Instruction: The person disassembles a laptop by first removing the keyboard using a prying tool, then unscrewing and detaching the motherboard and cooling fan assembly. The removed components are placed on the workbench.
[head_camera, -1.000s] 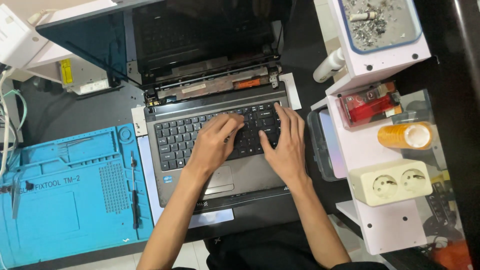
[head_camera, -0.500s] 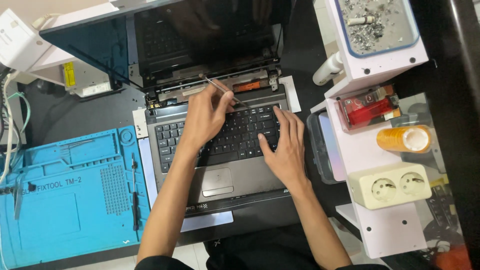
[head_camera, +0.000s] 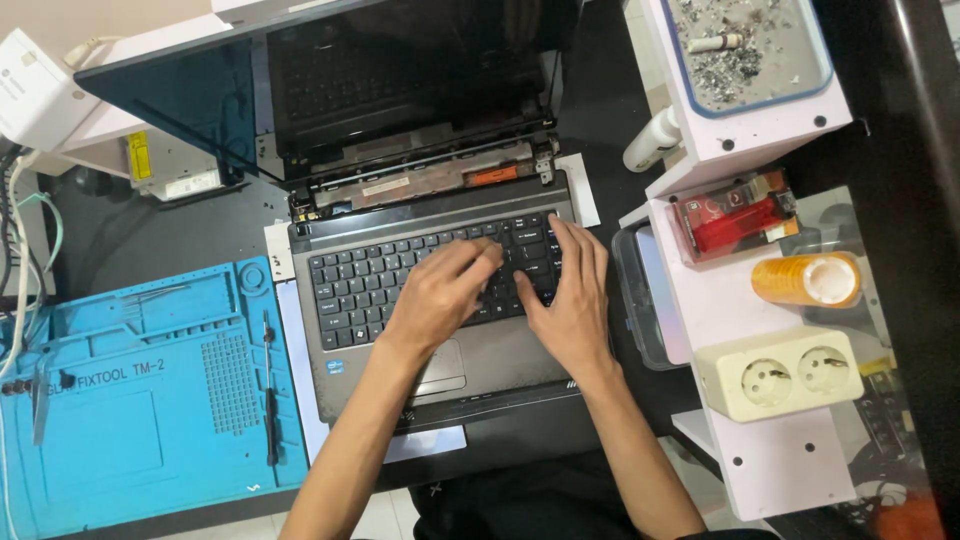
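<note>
Both hands — left hand (head_camera: 440, 295), right hand (head_camera: 570, 300) — are laid flat, fingers spread and gripping nothing, on the laptop keyboard (head_camera: 400, 275): thin, flexible, probably fragile, best lifted by edges.

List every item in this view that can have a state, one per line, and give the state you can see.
Laptop: lid open, screen dark, hinge strip uncovered.
Keyboard: seated in the laptop, both hands on it.
Left hand: palm down, fingers pressing keys.
Right hand: flat on the keys, fingers spread.
Blue repair mat: lying flat, tools on it.
Double socket: nothing plugged in.
Tape roll: lying on its side.
</note>
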